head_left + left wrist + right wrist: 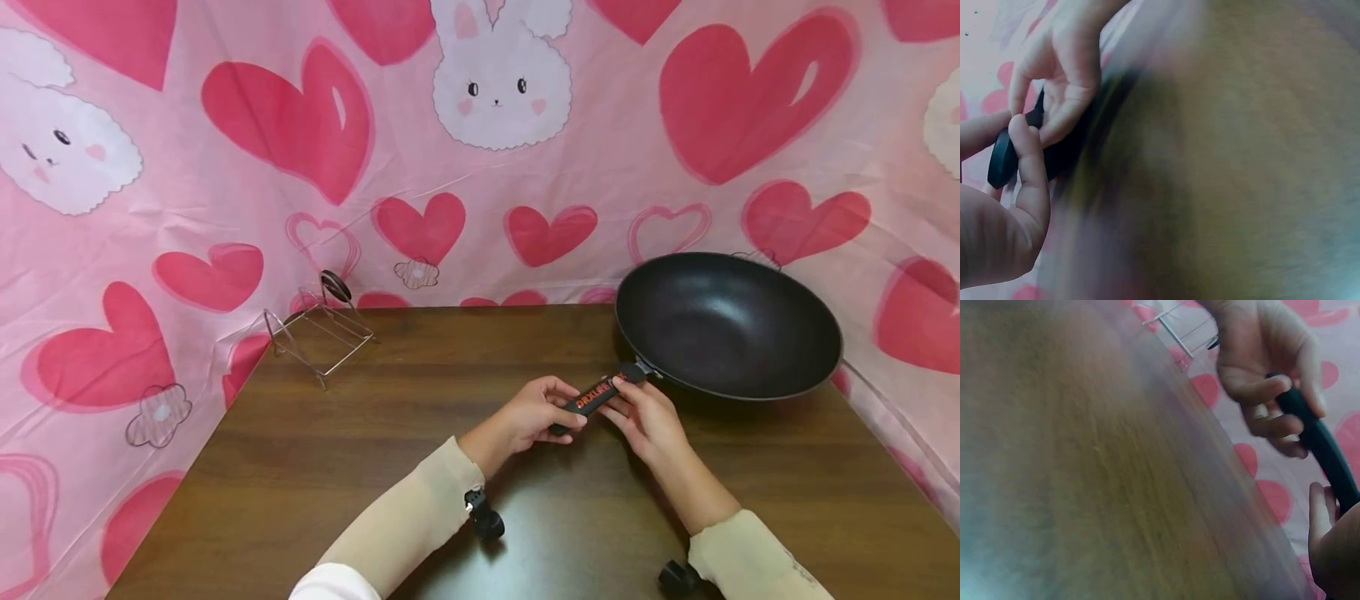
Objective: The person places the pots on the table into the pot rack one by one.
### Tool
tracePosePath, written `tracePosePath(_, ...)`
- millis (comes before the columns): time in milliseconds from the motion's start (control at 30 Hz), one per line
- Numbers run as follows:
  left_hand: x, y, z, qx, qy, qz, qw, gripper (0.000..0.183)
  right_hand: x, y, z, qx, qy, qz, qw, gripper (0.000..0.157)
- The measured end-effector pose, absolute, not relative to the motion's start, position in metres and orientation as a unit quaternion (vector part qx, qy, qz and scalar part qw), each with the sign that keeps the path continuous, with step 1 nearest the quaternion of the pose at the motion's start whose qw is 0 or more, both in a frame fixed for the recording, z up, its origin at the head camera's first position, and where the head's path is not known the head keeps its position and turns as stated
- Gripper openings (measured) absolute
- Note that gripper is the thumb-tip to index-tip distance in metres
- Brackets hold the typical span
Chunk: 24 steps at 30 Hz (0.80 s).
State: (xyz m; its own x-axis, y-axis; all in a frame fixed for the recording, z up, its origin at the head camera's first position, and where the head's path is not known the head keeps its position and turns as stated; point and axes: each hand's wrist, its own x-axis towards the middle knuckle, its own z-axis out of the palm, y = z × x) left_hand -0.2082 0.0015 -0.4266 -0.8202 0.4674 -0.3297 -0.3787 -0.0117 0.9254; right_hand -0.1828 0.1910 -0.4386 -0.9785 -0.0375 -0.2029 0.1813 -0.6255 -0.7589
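Wok gripped by its handle

Head view: left hand and right hand both clamp the handle, wok tilted at the table's far right; a loose pinch, I judge, could let it twist. Pink heart-print cloth behind. Left wrist: table blurred. Right wrist: wire rack beyond.

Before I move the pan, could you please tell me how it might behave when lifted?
The pan will probably feel front-heavy, since most of it spreads out beyond the slim handle. It may tip or twist, as that handle joins at one side only. With the left hand and right hand both holding it, the twist should be easier to resist.
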Motion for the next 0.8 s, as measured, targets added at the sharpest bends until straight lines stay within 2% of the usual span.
tracePosePath(133, -0.203, 0.002, -0.435, 0.039, 0.627, 0.7, 0.341, 0.034, -0.175, 0.195, -0.439, 0.08, 0.446, -0.888, 0.071, 0.016)
tracePosePath(300, -0.199, 0.002, -0.441, 0.05, 0.613, 0.688, 0.385, 0.032, -0.166, 0.201, -0.44, 0.051, 0.466, -0.88, 0.081, 0.046)
tracePosePath(367, -0.199, 0.003, -0.443, 0.056, 0.609, 0.687, 0.392, 0.032, -0.165, 0.204, -0.44, 0.033, 0.467, -0.88, 0.084, 0.051)
tracePosePath(567, -0.199, 0.003, -0.45, 0.084, 0.577, 0.689, 0.431, 0.029, -0.163, 0.211, -0.44, 0.015, 0.461, -0.883, 0.088, 0.05)
tracePosePath(800, -0.206, -0.007, -0.452, 0.114, 0.538, 0.682, 0.482, 0.038, -0.161, 0.21, -0.441, 0.014, 0.445, -0.89, 0.094, 0.051)
